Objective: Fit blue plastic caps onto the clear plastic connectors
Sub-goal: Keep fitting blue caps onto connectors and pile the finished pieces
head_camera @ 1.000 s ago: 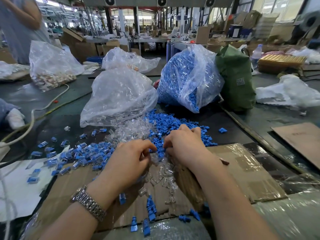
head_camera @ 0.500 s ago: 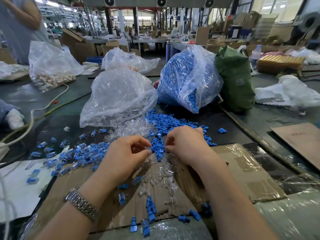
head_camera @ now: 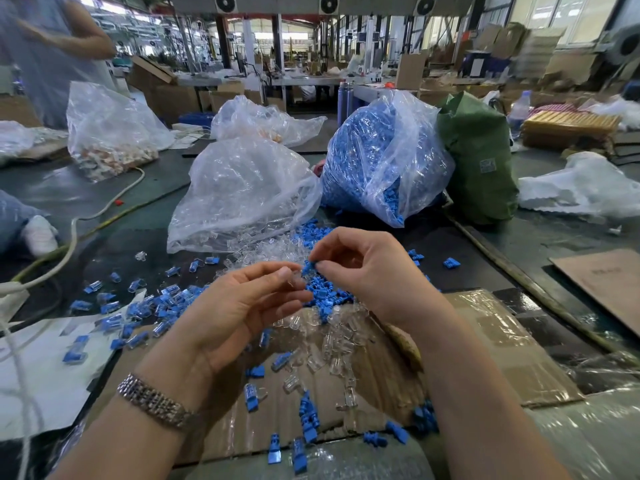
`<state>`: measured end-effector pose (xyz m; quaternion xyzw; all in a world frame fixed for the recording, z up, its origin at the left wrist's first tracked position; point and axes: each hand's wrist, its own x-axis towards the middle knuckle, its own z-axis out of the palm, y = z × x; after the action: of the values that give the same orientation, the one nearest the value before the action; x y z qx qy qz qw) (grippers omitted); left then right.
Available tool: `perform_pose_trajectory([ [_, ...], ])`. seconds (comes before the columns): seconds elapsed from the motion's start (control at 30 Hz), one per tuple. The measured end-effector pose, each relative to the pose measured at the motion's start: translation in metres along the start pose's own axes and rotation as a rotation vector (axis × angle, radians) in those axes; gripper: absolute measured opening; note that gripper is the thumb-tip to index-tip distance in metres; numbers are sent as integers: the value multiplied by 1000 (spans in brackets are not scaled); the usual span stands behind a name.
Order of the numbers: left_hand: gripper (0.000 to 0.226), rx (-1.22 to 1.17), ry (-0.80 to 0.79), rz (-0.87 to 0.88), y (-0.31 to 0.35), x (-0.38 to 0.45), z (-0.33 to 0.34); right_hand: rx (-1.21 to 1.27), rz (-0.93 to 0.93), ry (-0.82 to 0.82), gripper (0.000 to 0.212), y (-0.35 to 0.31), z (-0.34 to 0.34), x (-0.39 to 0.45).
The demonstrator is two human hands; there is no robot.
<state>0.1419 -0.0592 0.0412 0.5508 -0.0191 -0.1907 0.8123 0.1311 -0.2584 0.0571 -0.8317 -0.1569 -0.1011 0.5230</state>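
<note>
- Two parts meet above the loose pile: my right hand pinches a blue cap.
- My left hand seems to pinch a clear connector, tilted toward the cap so they line up.

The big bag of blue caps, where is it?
In the head view, the clear plastic bag full of blue caps stands on the table behind both hands, right of centre, between a crumpled clear plastic bag and a green sack.
</note>
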Motion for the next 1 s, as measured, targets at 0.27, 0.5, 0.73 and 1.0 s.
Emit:
perform_pose_trajectory([
  [0.27, 16, 45, -74, -27, 0, -3, 3, -88, -86, -13, 18, -4, 5, -3],
  [0.5, 23, 75, -129, -1, 2, -4, 0, -118, -100, -10, 13, -4, 3, -3],
  [0.73, 24, 132, -114, 35, 4, -6, -1, -126, -97, -30, 12, -7, 1, -6],
  [1.0, 25, 189, -146, 46, 6, -8, -2, -114, -82, -77, 7, -6, 0, -5],
])
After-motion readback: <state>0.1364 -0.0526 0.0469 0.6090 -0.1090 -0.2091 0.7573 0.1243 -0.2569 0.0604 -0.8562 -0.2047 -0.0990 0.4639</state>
